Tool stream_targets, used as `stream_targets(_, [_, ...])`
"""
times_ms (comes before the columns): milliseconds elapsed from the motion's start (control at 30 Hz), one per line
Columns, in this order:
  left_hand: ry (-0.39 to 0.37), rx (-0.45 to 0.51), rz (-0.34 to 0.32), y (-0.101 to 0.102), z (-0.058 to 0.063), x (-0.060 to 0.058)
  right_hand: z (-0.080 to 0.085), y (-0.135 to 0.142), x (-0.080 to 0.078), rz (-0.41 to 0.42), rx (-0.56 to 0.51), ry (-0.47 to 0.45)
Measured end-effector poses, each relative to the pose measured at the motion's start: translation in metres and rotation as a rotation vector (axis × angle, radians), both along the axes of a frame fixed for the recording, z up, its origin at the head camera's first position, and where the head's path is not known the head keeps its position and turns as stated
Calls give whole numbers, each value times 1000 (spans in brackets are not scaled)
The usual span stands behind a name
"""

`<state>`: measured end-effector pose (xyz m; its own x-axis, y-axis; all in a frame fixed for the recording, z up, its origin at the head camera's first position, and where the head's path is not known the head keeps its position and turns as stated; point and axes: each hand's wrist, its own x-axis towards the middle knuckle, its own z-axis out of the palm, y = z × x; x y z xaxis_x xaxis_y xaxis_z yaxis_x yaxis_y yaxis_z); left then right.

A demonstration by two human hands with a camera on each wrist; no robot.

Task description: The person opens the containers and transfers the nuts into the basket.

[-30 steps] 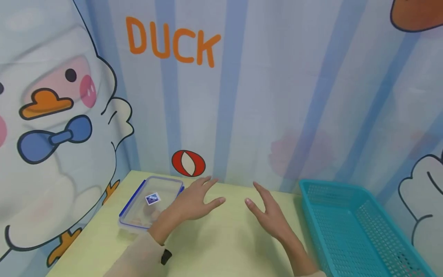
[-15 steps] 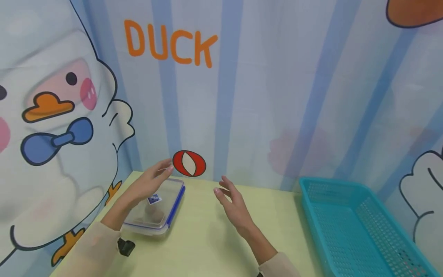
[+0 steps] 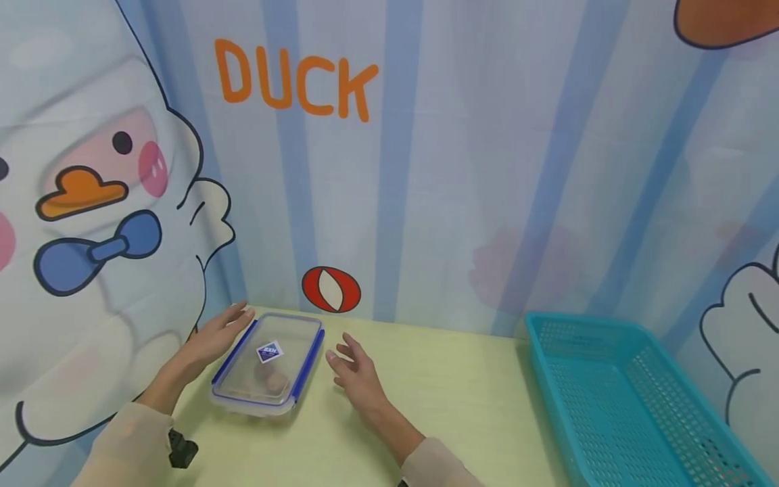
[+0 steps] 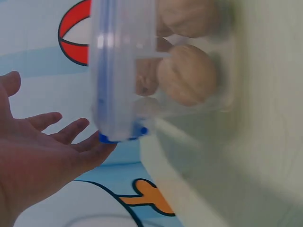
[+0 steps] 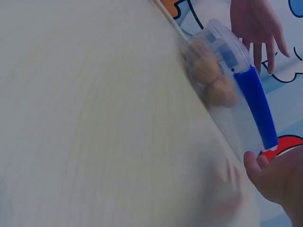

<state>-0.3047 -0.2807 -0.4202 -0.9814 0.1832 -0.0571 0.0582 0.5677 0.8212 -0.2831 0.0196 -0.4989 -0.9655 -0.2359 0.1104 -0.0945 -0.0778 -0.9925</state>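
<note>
A clear lidded food container [image 3: 292,338] with blue side clips sits on the table's left part, a small label on its lid. Walnuts [image 4: 188,75] show through its wall in the left wrist view. My left hand [image 3: 213,343] is at the container's left side with fingers extended. In the left wrist view its fingertips overlap a blue clip [image 4: 106,139]; whether they touch I cannot tell. My right hand [image 3: 360,380] hovers just right of the container, fingers loosely bent, apart from it and holding nothing.
A turquoise perforated plastic basket [image 3: 550,385] stands on the right of the pale yellow table [image 3: 462,399]. Behind the table hangs a striped blue-and-white curtain [image 3: 462,169] printed with ducks.
Both hands have moved left, the left one passing over the container to its far left side and the right one approaching its right side. The container stays in place.
</note>
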Motion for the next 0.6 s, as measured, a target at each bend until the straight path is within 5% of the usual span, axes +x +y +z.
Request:
stream_targets(333, [-236, 134, 88, -5, -29, -2, -14, -26, 7, 22, -175, -142])
stream_targets(600, [-252, 194, 94, -12, -49, -3, -12, -41, 12, 26, -205, -200])
